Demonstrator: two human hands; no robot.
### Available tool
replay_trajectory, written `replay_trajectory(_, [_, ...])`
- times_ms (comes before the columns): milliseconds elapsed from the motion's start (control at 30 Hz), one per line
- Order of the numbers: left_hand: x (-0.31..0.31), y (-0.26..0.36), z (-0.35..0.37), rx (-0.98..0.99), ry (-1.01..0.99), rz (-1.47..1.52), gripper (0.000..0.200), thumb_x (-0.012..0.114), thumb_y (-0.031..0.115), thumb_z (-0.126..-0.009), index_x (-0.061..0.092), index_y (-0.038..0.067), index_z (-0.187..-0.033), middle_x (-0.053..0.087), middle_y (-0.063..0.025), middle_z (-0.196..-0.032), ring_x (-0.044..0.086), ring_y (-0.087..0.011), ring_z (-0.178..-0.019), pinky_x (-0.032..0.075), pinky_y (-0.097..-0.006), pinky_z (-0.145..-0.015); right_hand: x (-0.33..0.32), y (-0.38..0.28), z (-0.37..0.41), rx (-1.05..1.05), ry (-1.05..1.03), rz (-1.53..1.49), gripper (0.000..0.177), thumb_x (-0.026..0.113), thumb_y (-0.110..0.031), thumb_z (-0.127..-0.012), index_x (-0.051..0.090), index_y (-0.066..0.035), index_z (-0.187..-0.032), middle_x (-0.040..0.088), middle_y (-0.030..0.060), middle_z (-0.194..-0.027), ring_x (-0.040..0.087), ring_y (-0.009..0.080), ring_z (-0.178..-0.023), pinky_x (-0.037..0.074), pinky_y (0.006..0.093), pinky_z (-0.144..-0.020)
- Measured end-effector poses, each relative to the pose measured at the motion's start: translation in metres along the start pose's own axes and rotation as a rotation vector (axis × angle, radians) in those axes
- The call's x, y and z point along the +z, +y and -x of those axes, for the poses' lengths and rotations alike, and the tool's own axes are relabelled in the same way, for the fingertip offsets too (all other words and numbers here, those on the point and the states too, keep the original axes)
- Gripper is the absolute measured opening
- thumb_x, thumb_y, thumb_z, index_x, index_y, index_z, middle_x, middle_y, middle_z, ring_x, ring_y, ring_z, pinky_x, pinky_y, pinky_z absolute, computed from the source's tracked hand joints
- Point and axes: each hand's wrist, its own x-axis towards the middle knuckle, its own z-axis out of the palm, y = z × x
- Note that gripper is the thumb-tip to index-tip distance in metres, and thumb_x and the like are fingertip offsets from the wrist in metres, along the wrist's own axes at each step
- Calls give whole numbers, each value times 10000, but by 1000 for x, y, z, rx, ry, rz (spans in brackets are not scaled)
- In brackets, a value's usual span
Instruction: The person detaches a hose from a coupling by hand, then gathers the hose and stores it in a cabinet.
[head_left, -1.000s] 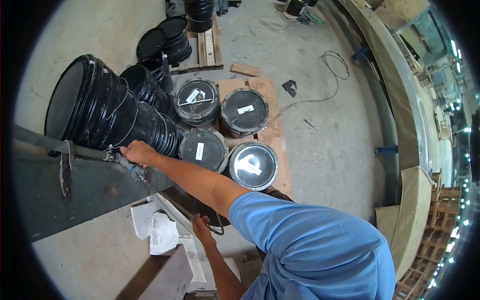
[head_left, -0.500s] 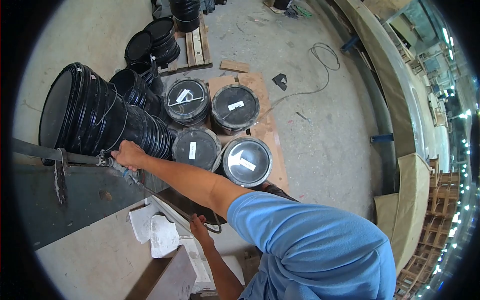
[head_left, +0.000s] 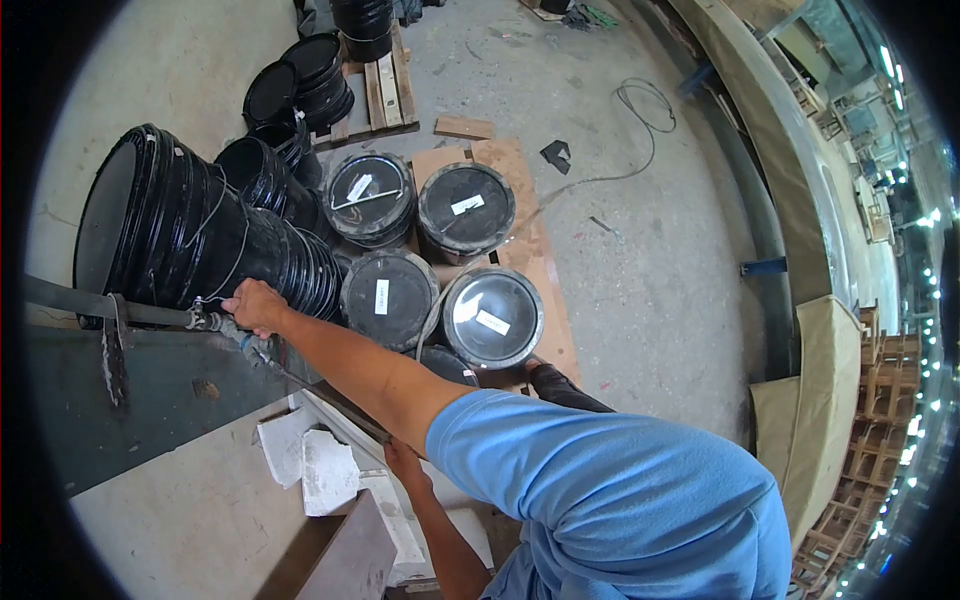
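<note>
My right hand (head_left: 257, 305) reaches to the far left, its fingers closed at the valve (head_left: 250, 345) on the end of a grey metal pipe (head_left: 150, 313). A thin hose (head_left: 320, 393) runs from the valve down to my left hand (head_left: 402, 462), whose fingers are partly hidden behind my right arm and appear wrapped round it. Just above my right hand lies a large stack of black buckets (head_left: 190, 230) on its side. Lidded buckets with white labels, such as one (head_left: 390, 300) and another (head_left: 492, 318), stand right of it.
A dark panel (head_left: 150, 400) lies below the pipe, with white foam blocks (head_left: 328, 470) beside it. More black buckets (head_left: 320, 80) and a wooden pallet (head_left: 385, 95) are at the top. A cable (head_left: 610, 178) crosses the floor. A long covered bench (head_left: 780, 150) runs down the right.
The view has shifted slightly. My right upper arm and sleeve have moved left and now cover part of my left hand. Another dark lid shows beside my arm. My right hand stays at the valve.
</note>
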Motion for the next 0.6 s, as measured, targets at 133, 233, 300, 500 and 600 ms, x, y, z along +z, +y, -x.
replay_trajectory(133, [2, 7, 5, 78, -65, 120, 303, 487, 289, -943, 535, 10, -1050, 598, -55, -850, 555, -135, -762, 448, -278, -747, -1, -8, 5, 25, -7, 41, 364, 570, -326, -874, 636, 24, -796, 574, 121, -539, 582, 207, -435, 501, 324, -399])
replay_trajectory(233, [-4, 5, 0, 41, -65, -28, 304, 478, 278, -947, 539, 2, -1058, 602, -71, -845, 559, -143, -765, 456, -288, -759, -5, -22, 18, 41, 14, 54, 369, 578, -304, -864, 626, 28, -712, 565, 115, -519, 575, 202, -422, 484, 317, -390])
replay_trajectory(300, [0, 10, 6, 38, -48, -16, 308, 477, 277, -948, 540, -1, -1063, 602, -77, -850, 559, -148, -771, 456, -289, -758, -6, -32, 22, 46, 22, 56, 372, 583, -288, -858, 619, 31, -669, 561, 112, -510, 571, 200, -415, 474, 315, -385])
replay_trajectory(500, [-4, 8, 2, 38, -49, -19, 335, 473, 292, -949, 540, -9, -1078, 603, -89, -889, 553, -154, -811, 449, -293, -773, -3, -60, 28, 99, 79, -49, 271, 583, -146, -783, 596, 62, -610, 577, 140, -517, 577, 203, -415, 456, 322, -380])
replay_trajectory(600, [-12, -4, 0, 53, -67, -30, 348, 472, 306, -950, 539, -9, -1081, 602, -91, -904, 548, -158, -831, 444, -298, -783, -1, -84, 40, 28, 66, -100, 168, 517, -27, -721, 598, 77, -618, 585, 151, -524, 600, 225, -435, 473, 340, -385])
